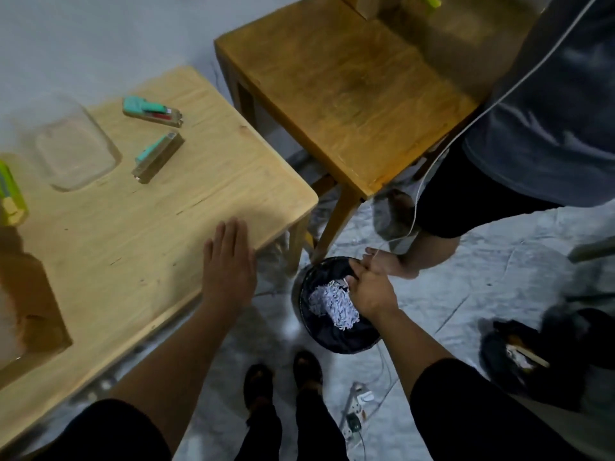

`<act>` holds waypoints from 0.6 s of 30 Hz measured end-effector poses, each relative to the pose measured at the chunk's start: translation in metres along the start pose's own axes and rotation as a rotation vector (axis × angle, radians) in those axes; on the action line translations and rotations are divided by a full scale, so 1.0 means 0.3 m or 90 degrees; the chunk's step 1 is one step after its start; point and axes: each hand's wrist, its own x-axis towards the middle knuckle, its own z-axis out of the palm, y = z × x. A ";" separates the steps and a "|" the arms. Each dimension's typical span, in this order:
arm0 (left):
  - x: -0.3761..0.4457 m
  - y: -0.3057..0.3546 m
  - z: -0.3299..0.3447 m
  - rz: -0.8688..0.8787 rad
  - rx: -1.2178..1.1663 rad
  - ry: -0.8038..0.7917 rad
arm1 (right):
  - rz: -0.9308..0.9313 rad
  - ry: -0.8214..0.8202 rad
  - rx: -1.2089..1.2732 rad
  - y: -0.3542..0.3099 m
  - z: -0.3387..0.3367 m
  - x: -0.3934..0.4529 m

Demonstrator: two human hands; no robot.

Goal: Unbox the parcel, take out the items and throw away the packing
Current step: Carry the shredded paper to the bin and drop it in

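My right hand (369, 284) hangs over a black bin (319, 331) on the floor, fingers spread, right above a heap of white shredded paper (332, 304) lying in the bin. My left hand (229, 261) lies flat and open on the near right edge of the light wooden table (166, 207). On the table sit two teal-and-wood items (151, 111) (158, 156), a clear plastic container (71, 144) and a green item (11, 194) at the left edge. The brown cardboard box (30, 304) shows at the far left, cut off by the frame.
A darker wooden stool (346, 91) stands behind the bin. Another person in a grey shirt stands at the right, bare foot (389, 261) beside the bin, white cable hanging. A black bag (532, 354) and a power strip (356, 414) lie on the floor.
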 end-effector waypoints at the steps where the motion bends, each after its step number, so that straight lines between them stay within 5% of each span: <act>1: 0.000 0.003 -0.001 -0.004 -0.001 -0.001 | -0.007 -0.025 -0.047 0.006 -0.010 0.001; 5: 0.002 0.032 -0.026 -0.029 0.005 -0.036 | -0.024 -0.073 -0.105 -0.014 -0.056 -0.005; 13: -0.006 0.093 -0.176 -0.060 0.022 -0.056 | -0.196 -0.003 -0.143 -0.220 -0.225 -0.014; 18: -0.017 0.087 -0.356 -0.096 -0.033 0.043 | -0.327 0.074 -0.170 -0.426 -0.358 -0.051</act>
